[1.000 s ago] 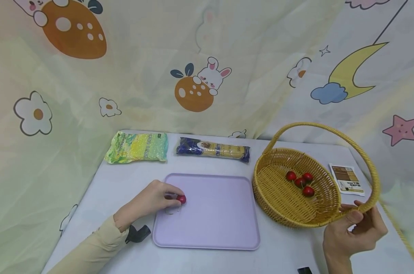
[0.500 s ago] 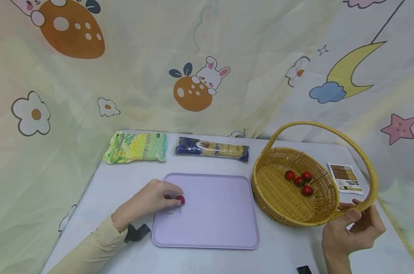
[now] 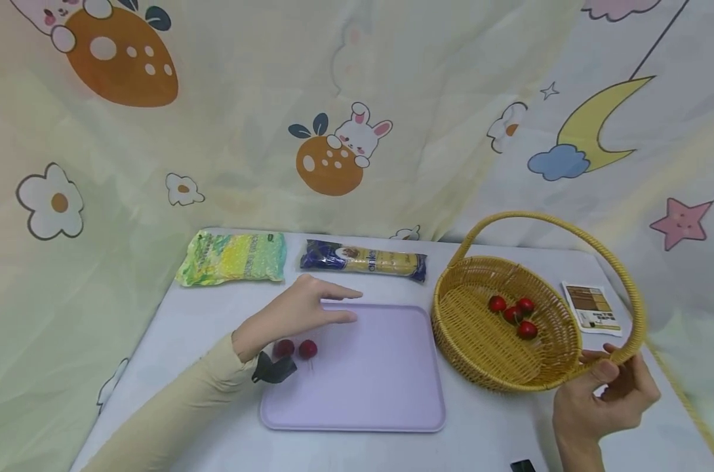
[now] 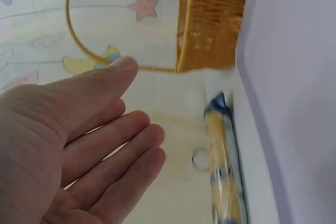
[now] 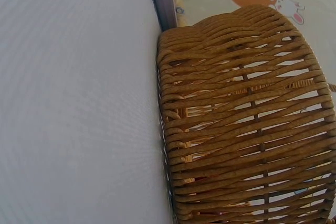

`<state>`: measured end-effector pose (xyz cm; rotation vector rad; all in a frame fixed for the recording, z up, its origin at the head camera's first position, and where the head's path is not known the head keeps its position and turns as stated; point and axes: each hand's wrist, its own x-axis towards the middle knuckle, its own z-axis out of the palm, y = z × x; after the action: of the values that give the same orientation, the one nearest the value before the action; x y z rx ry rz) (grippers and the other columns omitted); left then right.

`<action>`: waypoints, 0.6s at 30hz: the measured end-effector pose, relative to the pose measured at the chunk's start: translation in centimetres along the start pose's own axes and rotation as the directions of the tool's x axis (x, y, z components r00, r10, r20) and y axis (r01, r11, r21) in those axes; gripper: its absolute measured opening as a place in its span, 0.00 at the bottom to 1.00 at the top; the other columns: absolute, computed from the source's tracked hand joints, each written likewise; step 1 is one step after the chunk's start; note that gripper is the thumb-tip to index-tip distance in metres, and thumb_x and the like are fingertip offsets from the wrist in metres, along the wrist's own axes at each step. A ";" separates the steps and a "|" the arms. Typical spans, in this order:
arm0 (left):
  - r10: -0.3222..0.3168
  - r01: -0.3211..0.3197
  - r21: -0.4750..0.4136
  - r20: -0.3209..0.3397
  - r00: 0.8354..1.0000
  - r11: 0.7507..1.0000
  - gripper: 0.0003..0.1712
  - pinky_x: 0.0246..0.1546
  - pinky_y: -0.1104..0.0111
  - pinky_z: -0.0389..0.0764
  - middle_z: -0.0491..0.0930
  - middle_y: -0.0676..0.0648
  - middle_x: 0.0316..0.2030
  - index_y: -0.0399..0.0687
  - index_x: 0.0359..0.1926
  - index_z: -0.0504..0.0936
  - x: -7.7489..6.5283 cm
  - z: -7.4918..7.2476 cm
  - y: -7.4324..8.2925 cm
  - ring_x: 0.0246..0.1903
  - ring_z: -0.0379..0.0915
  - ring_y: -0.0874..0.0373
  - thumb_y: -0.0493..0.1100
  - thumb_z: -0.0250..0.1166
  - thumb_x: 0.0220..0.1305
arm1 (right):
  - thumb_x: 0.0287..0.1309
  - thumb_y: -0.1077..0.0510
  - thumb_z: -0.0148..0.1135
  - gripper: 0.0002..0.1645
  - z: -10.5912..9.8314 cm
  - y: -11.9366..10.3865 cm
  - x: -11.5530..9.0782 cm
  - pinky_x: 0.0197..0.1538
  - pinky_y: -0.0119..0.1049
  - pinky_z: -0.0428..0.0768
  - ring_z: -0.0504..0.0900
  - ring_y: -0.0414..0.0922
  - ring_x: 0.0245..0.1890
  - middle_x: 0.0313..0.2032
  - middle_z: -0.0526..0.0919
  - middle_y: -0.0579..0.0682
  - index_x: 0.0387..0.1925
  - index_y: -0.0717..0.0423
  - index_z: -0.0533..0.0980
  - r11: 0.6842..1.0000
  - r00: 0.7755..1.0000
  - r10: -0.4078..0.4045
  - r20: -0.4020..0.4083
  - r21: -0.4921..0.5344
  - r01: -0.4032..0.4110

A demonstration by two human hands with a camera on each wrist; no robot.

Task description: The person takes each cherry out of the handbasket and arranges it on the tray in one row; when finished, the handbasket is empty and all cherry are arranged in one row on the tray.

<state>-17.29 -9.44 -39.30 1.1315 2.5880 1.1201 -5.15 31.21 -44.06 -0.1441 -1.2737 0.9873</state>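
Note:
My left hand [image 3: 297,307] hovers above the lilac tray [image 3: 386,380], thumb and fingers spread apart with nothing between them. On the tray's left side, near that wrist, lie two red cherries, one cherry [image 3: 283,348] partly behind the black wrist strap and another cherry [image 3: 307,349] with its stem showing. The left wrist view also has the empty left hand [image 4: 89,140], palm visible. At the right, my right hand [image 3: 607,400] grips the yellow wicker basket [image 3: 469,359] by its rim where the handle joins. Inside the basket are several cherries [image 3: 527,330]. The right wrist view has only the basket's woven side [image 5: 247,114], no fingers.
Behind the tray lie a green-yellow plastic packet [image 3: 233,257] and a long blue-yellow pasta packet [image 3: 362,259]. A small white-brown sachet [image 3: 593,308] lies right of the basket. A patterned curtain [image 3: 244,131] hangs along the table's back edge.
My left hand let go of a cherry, leaving it on the tray, and moved up and right with its fingers spreading. The right hand kept its grip on the basket.

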 end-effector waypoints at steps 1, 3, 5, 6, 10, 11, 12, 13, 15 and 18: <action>0.010 -0.010 -0.013 0.005 1.000 1.000 0.23 0.37 0.68 0.81 0.89 0.53 0.54 0.58 0.59 0.88 0.8 0.3 0.3 0.37 0.83 0.65 0.55 0.75 0.65 | 0.68 0.51 0.69 0.27 0.1 0.0 0.0 0.42 0.21 0.77 0.82 0.34 0.32 0.41 0.85 0.57 0.46 0.73 0.72 1.000 1.000 0.001 -0.007 0.013 -0.001; 0.036 -0.035 -0.041 0.011 0.999 0.999 0.23 0.38 0.70 0.81 0.89 0.54 0.53 0.57 0.59 0.88 2.5 0.9 0.9 0.40 0.83 0.68 0.55 0.75 0.65 | 0.67 0.52 0.71 0.27 0.2 -0.1 0.0 0.41 0.22 0.77 0.82 0.35 0.31 0.40 0.85 0.59 0.45 0.74 0.72 0.999 1.000 0.005 -0.025 0.051 -0.003; 0.052 -0.050 -0.079 0.022 0.998 0.996 0.23 0.42 0.70 0.83 0.89 0.54 0.53 0.56 0.59 0.88 4.0 1.6 1.5 0.44 0.85 0.67 0.55 0.74 0.65 | 0.66 0.52 0.72 0.28 0.4 -0.2 -0.1 0.41 0.22 0.77 0.81 0.36 0.31 0.39 0.85 0.59 0.44 0.75 0.72 0.998 0.999 0.007 -0.036 0.070 -0.004; 0.060 -0.057 -0.097 0.029 0.998 0.994 0.23 0.45 0.69 0.84 0.89 0.54 0.54 0.56 0.59 0.88 4.7 1.9 1.8 0.48 0.86 0.66 0.55 0.74 0.66 | 0.65 0.52 0.72 0.28 0.4 -0.2 -0.1 0.41 0.22 0.77 0.81 0.36 0.31 0.39 0.85 0.60 0.44 0.75 0.72 0.998 0.999 0.005 -0.039 0.069 -0.002; 0.064 -0.057 -0.143 0.050 0.997 0.988 0.23 0.57 0.66 0.83 0.87 0.55 0.56 0.58 0.60 0.88 7.4 3.3 2.9 0.59 0.82 0.64 0.57 0.73 0.67 | 0.67 0.52 0.71 0.27 0.4 -0.1 -0.1 0.42 0.22 0.77 0.81 0.36 0.32 0.40 0.85 0.59 0.45 0.75 0.72 0.999 1.000 -0.005 -0.023 0.039 0.006; 0.071 -0.063 -0.152 0.048 0.996 0.986 0.23 0.57 0.67 0.83 0.87 0.55 0.56 0.58 0.61 0.87 8.1 3.6 3.2 0.59 0.82 0.64 0.56 0.73 0.67 | 0.67 0.52 0.70 0.27 0.3 0.0 -0.1 0.42 0.21 0.77 0.81 0.35 0.32 0.40 0.85 0.59 0.45 0.74 0.72 1.000 1.000 -0.008 -0.016 0.025 0.009; 0.077 -0.069 -0.163 0.044 0.996 0.984 0.23 0.56 0.69 0.83 0.88 0.55 0.56 0.58 0.60 0.87 8.7 4.0 3.4 0.58 0.82 0.64 0.56 0.73 0.67 | 0.68 0.51 0.70 0.27 0.3 0.0 -0.1 0.42 0.21 0.77 0.81 0.35 0.32 0.41 0.85 0.58 0.45 0.74 0.72 1.000 1.000 -0.012 -0.011 0.010 0.013; 0.084 -0.075 -0.186 0.041 0.996 0.980 0.23 0.56 0.70 0.83 0.88 0.54 0.56 0.57 0.60 0.88 9.4 4.4 3.6 0.58 0.83 0.63 0.55 0.73 0.67 | 0.68 0.51 0.69 0.27 0.2 0.1 0.0 0.42 0.21 0.77 0.81 0.35 0.33 0.41 0.85 0.58 0.45 0.74 0.72 1.000 1.000 -0.015 -0.007 0.000 0.015; 0.097 -0.086 -0.232 0.034 0.995 0.969 0.22 0.52 0.73 0.83 0.88 0.54 0.55 0.56 0.59 0.88 10.7 5.3 4.0 0.55 0.85 0.63 0.54 0.74 0.67 | 0.69 0.50 0.69 0.27 0.1 0.1 0.0 0.42 0.20 0.76 0.81 0.34 0.33 0.41 0.85 0.58 0.46 0.73 0.72 1.000 1.000 -0.020 0.000 -0.022 0.020; 0.088 -0.072 -0.297 0.040 0.995 0.952 0.21 0.49 0.76 0.83 0.89 0.54 0.53 0.55 0.58 0.89 12.7 6.7 4.7 0.50 0.86 0.67 0.53 0.74 0.66 | 0.69 0.50 0.69 0.27 0.1 0.2 0.0 0.42 0.20 0.76 0.81 0.34 0.33 0.41 0.85 0.58 0.45 0.74 0.73 0.999 1.000 -0.024 -0.009 -0.025 0.024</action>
<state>-21.19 5.16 -38.64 1.1839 2.2545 1.4156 -5.30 31.30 -44.14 -0.1520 -1.2769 0.9501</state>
